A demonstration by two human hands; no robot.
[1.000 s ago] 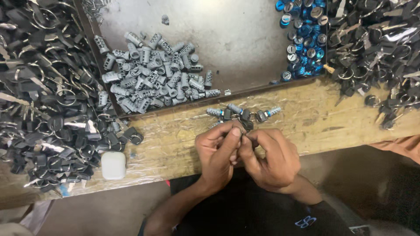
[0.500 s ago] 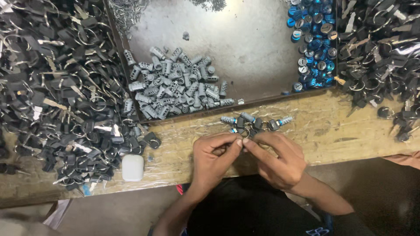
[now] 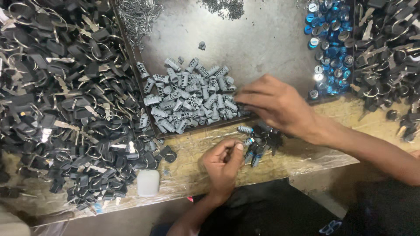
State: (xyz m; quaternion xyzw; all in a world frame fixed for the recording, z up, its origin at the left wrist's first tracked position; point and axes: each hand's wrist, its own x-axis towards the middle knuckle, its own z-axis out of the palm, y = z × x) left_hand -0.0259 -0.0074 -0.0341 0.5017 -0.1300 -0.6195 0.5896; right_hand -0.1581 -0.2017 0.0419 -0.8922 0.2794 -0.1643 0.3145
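Hands at the pile of grey metal lock cylinders [image 3: 192, 98], frame centre.
My right hand [image 3: 273, 105], fingers spread, touches it; my left hand [image 3: 223, 161] is curled, contents indiscernible.

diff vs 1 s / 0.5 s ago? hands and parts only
The right hand left the left hand and reached up to the pile of grey cylinders in the metal tray, fingertips now at its edge. The left hand stays low over the bench, fingers curled; whether it holds a part is unclear. The key pile, blue caps and white case look unmoved.
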